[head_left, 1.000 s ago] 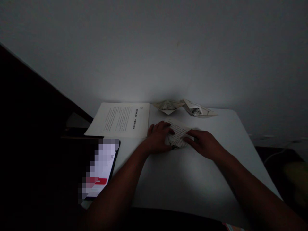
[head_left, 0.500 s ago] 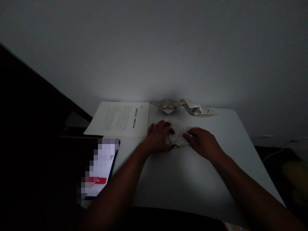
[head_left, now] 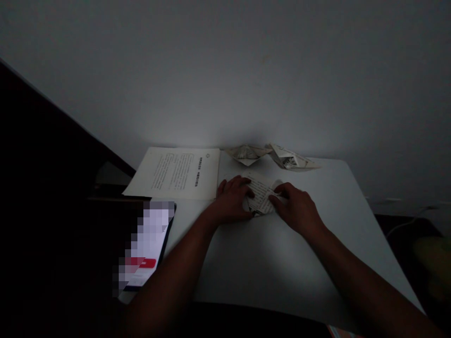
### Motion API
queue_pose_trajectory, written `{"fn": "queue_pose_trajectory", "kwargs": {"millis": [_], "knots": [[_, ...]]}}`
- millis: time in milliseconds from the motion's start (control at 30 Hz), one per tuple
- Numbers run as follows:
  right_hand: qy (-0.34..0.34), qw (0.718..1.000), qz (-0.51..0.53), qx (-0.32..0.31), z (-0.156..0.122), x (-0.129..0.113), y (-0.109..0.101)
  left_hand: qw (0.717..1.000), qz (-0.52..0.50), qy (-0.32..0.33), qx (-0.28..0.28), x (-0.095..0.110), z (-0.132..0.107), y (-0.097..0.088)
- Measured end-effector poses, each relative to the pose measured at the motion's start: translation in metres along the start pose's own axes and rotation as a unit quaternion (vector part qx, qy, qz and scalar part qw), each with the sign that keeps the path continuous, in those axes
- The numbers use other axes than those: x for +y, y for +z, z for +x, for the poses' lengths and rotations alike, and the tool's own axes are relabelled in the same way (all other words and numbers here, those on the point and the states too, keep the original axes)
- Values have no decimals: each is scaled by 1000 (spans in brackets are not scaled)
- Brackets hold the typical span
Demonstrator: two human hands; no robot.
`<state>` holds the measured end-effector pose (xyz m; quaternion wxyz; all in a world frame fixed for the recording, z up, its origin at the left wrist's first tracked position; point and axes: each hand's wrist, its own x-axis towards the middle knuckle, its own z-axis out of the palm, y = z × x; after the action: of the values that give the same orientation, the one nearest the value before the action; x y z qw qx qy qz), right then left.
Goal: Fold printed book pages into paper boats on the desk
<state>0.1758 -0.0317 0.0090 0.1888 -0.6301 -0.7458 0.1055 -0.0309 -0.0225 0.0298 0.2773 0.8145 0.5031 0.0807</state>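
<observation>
A folded sheet of printed paper lies on the white table, partly covered by my hands. My left hand rests over its left side, fingers curled and thumb at the lower edge, holding it against the tabletop. At the right corner, my right hand pinches the paper between thumb and forefinger, with the edge there lifted slightly. Just behind stand two folded paper boats, the left boat and the right boat, their ends meeting.
A stack of printed sheets lies at the table's back left. A tablet or phone with a lit, partly blurred screen is by the left edge, near my left forearm. The wall rises behind the white table.
My right fingers have drawn the paper's right edge slightly up and inward. My left hand has stayed in place. The view has shifted a little.
</observation>
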Motion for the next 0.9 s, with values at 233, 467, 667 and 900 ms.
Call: {"fn": "queue_pose_trajectory", "kwargs": {"millis": [233, 467, 667, 900], "knots": [[6, 999, 34, 30, -1, 2, 4, 1000, -20, 3, 5, -2, 0, 1], [12, 999, 41, 22, -1, 2, 2, 1000, -11, 9, 14, -4, 1, 2], [9, 999, 37, 25, -1, 2, 4, 1000, -18, 5, 16, -2, 0, 2], [7, 999, 22, 24, -1, 1, 3, 999, -5, 4, 31, -4, 2, 8]]}}
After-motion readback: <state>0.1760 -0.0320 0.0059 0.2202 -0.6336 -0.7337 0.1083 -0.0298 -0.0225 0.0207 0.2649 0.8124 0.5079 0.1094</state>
